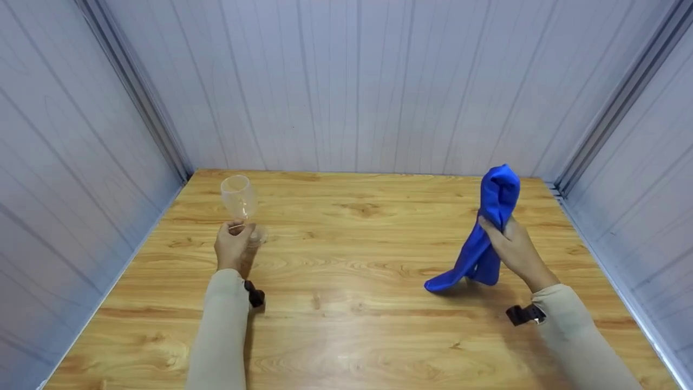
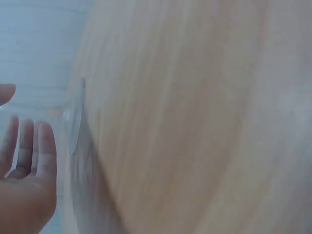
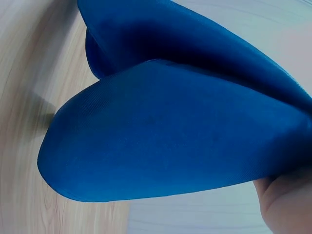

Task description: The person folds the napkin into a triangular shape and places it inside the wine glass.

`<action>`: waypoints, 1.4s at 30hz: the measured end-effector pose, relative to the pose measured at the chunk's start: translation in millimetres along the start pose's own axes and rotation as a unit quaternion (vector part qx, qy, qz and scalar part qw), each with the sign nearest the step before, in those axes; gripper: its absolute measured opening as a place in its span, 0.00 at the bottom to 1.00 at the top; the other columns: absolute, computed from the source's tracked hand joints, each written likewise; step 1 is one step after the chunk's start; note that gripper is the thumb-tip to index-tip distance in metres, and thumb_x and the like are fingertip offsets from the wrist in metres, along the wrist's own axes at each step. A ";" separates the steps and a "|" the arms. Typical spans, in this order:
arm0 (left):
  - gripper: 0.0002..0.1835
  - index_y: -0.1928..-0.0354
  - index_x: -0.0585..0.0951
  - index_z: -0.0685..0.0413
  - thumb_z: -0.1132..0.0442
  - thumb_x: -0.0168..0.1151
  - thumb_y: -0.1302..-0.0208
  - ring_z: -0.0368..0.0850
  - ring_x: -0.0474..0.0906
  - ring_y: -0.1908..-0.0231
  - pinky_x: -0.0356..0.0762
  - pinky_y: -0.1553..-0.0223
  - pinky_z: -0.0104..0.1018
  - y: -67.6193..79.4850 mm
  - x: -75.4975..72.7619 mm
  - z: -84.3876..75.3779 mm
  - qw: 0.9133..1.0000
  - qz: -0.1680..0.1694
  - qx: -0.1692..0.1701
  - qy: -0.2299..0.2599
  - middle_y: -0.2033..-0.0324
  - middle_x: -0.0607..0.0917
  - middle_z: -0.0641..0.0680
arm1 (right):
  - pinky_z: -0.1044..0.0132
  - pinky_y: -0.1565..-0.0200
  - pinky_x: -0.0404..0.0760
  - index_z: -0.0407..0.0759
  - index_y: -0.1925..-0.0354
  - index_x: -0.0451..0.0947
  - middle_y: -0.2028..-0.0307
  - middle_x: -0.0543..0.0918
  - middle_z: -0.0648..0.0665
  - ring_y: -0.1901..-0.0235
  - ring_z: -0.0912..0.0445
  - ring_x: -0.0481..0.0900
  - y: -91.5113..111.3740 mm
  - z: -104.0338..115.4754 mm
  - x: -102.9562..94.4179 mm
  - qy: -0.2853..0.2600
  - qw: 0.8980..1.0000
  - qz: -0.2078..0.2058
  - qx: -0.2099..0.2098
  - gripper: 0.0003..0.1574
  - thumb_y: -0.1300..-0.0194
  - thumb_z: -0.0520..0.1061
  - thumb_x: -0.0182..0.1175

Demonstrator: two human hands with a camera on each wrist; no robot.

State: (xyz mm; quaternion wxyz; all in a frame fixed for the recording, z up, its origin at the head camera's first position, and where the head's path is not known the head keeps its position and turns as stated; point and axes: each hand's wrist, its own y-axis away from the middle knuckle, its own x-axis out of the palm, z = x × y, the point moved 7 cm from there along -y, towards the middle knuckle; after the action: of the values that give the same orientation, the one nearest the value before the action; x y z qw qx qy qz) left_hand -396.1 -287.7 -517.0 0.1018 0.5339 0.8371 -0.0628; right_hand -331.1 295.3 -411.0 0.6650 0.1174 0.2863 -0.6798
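Note:
At the left of the head view stands a clear wine glass (image 1: 239, 199), its bowl upward. My left hand (image 1: 234, 244) is at its stem, thumb on one side and fingers on the other. The left wrist view shows the thin stem between thumb and fingers (image 2: 46, 141), with the round foot (image 2: 78, 117) beside them. Whether the foot touches the table cannot be told. On the right, my right hand (image 1: 514, 246) grips a folded blue cloth (image 1: 479, 246) near its middle. One end flops over above the hand; the lower ends hang down, spread apart. The cloth (image 3: 161, 131) hides most fingers in the right wrist view.
A wood-grain table (image 1: 346, 303) lies under both hands. Pale panelled walls (image 1: 325, 86) rise at its back, left and right. Dark wrist devices, one on the left (image 1: 254, 295) and one on the right (image 1: 524, 314), sit at the sleeve cuffs.

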 end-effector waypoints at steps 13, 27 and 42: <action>0.26 0.38 0.71 0.65 0.55 0.63 0.30 0.54 0.68 0.36 0.67 0.36 0.44 -4.8 2.8 -6.5 0.999 0.025 -0.013 0.027 0.36 0.73 0.62 | 0.42 0.47 0.74 0.28 0.37 0.64 0.50 0.77 0.29 0.51 0.39 0.78 2.6 -5.5 -12.4 0.014 1.000 -0.014 0.002 0.38 0.23 0.60 0.49; 0.29 0.34 0.72 0.60 0.51 0.63 0.30 0.54 0.69 0.37 0.69 0.37 0.47 -6.0 4.9 -10.5 0.998 0.040 -0.006 0.039 0.38 0.75 0.61 | 0.51 0.53 0.79 0.28 0.40 0.66 0.53 0.81 0.31 0.56 0.45 0.81 5.2 -11.8 -15.7 0.034 0.999 -0.017 0.018 0.33 0.22 0.57 0.49; 0.25 0.35 0.73 0.61 0.55 0.60 0.27 0.54 0.69 0.39 0.69 0.39 0.48 -1.2 1.8 -13.8 0.999 0.034 -0.010 0.016 0.40 0.75 0.62 | 0.56 0.55 0.79 0.29 0.44 0.67 0.55 0.80 0.32 0.58 0.49 0.81 6.6 -12.0 -16.5 0.034 0.999 -0.019 0.011 0.30 0.22 0.57 0.49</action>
State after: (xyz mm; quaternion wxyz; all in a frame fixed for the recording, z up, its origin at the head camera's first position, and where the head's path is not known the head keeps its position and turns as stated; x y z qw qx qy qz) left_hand -399.4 -283.7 -504.0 0.0956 0.5616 0.8207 -0.0428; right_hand -325.9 316.0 -413.3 0.6410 0.1419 0.3033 -0.6907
